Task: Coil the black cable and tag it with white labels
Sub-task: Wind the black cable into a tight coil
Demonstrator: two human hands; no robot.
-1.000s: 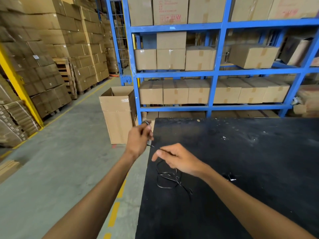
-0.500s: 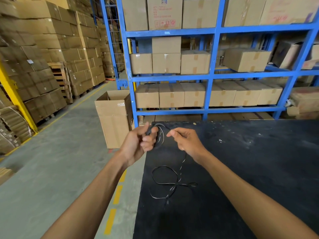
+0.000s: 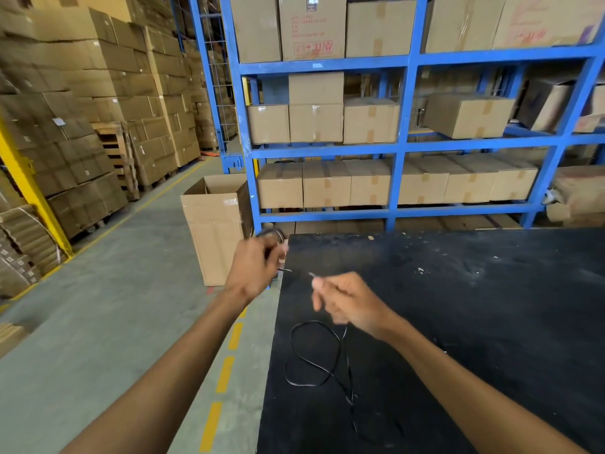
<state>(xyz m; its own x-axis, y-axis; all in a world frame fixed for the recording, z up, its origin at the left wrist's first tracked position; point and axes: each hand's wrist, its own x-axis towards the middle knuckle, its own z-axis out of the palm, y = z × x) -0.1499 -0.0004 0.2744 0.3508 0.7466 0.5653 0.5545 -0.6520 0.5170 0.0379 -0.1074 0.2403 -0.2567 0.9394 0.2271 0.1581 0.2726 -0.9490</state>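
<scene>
A thin black cable (image 3: 314, 355) lies in loose loops on the black table (image 3: 474, 322) near its left edge. My left hand (image 3: 255, 267) is closed on a small coil of the cable at the table's far left corner, with loops showing above the fingers. My right hand (image 3: 347, 301) pinches a strand of the same cable a short way to the right, above the table. A short stretch of cable runs between the two hands. The rest of it hangs down from my right hand to the loose loops. No white labels are in view.
An open cardboard box (image 3: 216, 224) stands on the floor just left of the table's far corner. Blue shelving (image 3: 402, 145) loaded with boxes rises behind the table. Stacked cartons on pallets (image 3: 82, 126) line the aisle on the left. Yellow dashes (image 3: 226, 371) mark the floor beside the table.
My right hand has pulled away from the left hand, down and to the right, drawing a strand out. The loose loops on the table have shifted. The left hand stays at the corner.
</scene>
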